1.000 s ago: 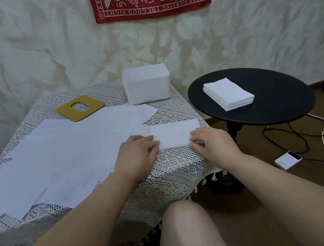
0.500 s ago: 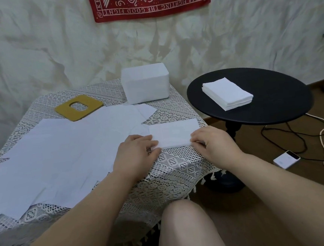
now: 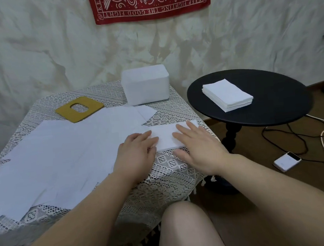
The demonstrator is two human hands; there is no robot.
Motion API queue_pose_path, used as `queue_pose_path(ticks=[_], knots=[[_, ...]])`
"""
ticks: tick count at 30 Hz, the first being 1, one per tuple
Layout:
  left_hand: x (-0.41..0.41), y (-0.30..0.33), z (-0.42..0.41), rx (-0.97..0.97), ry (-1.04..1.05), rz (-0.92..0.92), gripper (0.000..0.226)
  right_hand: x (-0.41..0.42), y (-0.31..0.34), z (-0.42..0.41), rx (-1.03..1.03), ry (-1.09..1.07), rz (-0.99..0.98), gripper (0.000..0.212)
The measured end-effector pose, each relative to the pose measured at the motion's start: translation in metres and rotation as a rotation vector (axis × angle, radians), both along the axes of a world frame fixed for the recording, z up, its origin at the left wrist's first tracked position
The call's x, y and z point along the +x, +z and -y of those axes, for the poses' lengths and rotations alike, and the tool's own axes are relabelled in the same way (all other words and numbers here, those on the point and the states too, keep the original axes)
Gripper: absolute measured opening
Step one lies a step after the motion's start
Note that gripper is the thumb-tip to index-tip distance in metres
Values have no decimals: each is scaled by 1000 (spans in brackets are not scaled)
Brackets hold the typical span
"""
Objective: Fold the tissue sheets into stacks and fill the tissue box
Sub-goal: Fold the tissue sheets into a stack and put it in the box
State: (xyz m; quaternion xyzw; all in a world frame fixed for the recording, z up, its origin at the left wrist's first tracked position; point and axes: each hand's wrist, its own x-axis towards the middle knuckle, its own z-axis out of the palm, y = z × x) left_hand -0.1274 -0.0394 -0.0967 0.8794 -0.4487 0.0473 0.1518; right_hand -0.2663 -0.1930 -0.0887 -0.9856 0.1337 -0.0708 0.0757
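Head view looks down on a lace-covered table [image 3: 173, 173] whose near right corner sits just under both hands, its fringed edge dropping toward the person's knee [image 3: 188, 230]. Loose tissue sheets [image 3: 52, 158] cover most of the left and middle of the cloth, overlapping one another out to the left edge, so bare lace shows only along the far strip, the right side and the near edge. To the right stands a round black side table [image 3: 273, 103], close beside the lace table's right edge, carrying a stack of folded tissues [image 3: 227, 94] on its left half. A white tissue box [image 3: 146, 87] stands at the far edge of the lace table, with its yellow lid [image 3: 79, 109], cut with an oval slot, lying flat to its left. A folded tissue [image 3: 166, 139] lies near the right corner, next to the loose sheets. The left hand [image 3: 135, 152] rests flat with straight fingers on its left end; the right hand [image 3: 198, 147] presses flat, fingers spread, on its right end. Cables [image 3: 315, 135] and a small white device [image 3: 287, 161] lie on the floor at right.
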Motion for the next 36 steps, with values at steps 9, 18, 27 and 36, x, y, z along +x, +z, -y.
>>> queue_pose_path(ticks=[9, 18, 27, 36], knots=[[0, 0, 2, 44, 0, -2, 38, 1, -2, 3, 13, -39, -237, 79], [-1, 0, 2, 63, 11, 8, 39, -1, 2, 2, 31, -102, -249, 82], [0, -1, 2, 43, 11, 13, 38, 8, 0, -7, 5, -28, -261, 81], [0, 12, -1, 82, -14, 28, 42, 17, 13, -16, 54, -15, -77, 69]])
